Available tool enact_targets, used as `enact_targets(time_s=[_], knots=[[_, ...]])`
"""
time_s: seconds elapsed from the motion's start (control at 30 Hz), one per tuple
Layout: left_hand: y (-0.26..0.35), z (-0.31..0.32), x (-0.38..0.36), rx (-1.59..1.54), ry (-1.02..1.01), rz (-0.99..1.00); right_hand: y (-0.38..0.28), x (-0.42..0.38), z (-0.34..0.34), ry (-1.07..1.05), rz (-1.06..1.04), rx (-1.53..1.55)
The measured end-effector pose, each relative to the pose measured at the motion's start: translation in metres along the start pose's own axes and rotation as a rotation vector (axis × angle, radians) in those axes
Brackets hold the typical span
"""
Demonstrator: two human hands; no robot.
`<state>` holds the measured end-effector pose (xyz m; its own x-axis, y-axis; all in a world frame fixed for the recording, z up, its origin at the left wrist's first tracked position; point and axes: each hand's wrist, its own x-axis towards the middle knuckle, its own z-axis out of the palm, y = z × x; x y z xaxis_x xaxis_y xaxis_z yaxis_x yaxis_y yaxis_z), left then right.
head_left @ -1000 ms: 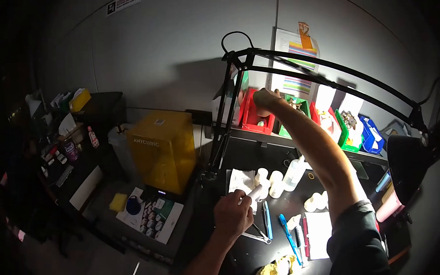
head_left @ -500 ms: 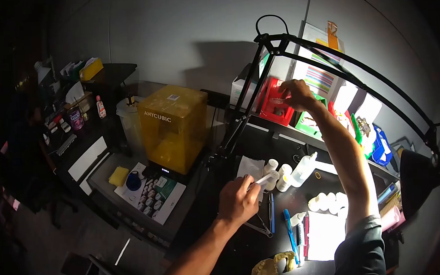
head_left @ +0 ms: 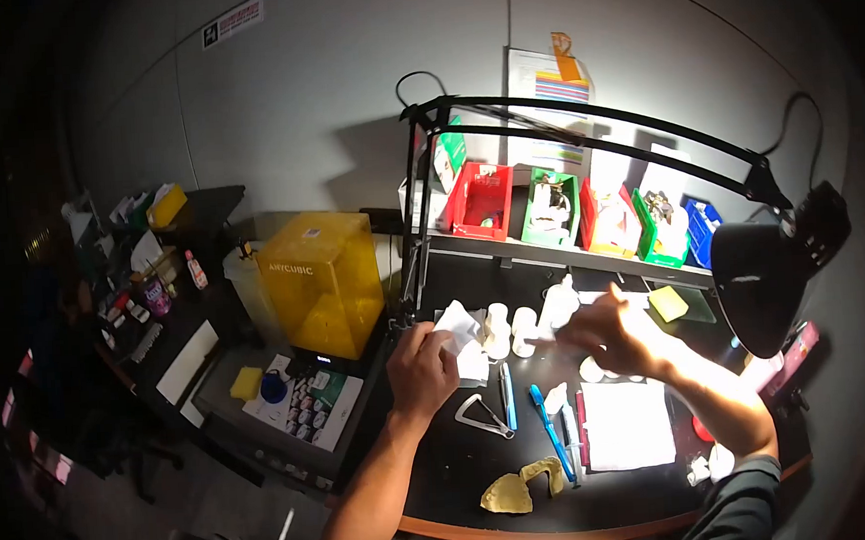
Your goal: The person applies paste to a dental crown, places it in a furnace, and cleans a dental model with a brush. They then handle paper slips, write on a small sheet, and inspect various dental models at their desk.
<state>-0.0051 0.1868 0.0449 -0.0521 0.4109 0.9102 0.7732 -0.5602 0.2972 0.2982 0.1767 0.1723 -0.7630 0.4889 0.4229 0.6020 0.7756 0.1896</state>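
My left hand point(head_left: 422, 370) is closed on a small piece of white paper point(head_left: 458, 327) above the desk's left part. To the right, my right hand point(head_left: 607, 337) hovers near a white squeeze bottle point(head_left: 559, 300); its fingers are smeared by motion and what they hold, if anything, cannot be made out. White bottles point(head_left: 524, 332) stand between the two hands. Below them lie a metal caliper point(head_left: 483, 419), a blue pen point(head_left: 550, 425), a syringe point(head_left: 572, 444) and a white paper pad point(head_left: 629, 426). Yellow dental casts point(head_left: 508, 493) rest near the front edge.
Red point(head_left: 481, 201) and green point(head_left: 550, 205) bins line the back shelf. A black lamp point(head_left: 761, 282) hangs at the right, its arm crossing overhead. An amber Anycubic box point(head_left: 322, 286) stands at the left. A yellow-green sponge point(head_left: 667, 304) lies at the back right.
My right hand has come down from the red bin to the desk. The paper in my left hand now shows spread out more. The view has shifted to the right.
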Motion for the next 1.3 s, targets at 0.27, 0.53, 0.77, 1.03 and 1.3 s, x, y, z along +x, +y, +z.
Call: enact_targets(time_s=[0.27, 0.53, 0.77, 1.03, 1.3], knots=[[0.013, 0.017, 0.039, 0.009, -0.040, 0.072, -0.083, -0.174, -0.038, 0.062, 0.143, 0.470], [-0.021, 0.146, 0.207, 0.336, -0.112, 0.281, -0.095, -0.220, -0.022, 0.218, 0.248, 0.428], [-0.033, 0.170, 0.245, 0.406, -0.527, -0.092, -0.095, -0.231, -0.031, 0.256, 0.270, 0.556], [-0.046, 0.175, 0.237, 0.390, -0.608, -0.177, -0.079, -0.245, -0.020, 0.281, 0.270, 0.612], [-0.061, 0.187, 0.234, 0.342, -0.734, -0.408, -0.075, -0.243, -0.001, 0.322, 0.260, 0.670]])
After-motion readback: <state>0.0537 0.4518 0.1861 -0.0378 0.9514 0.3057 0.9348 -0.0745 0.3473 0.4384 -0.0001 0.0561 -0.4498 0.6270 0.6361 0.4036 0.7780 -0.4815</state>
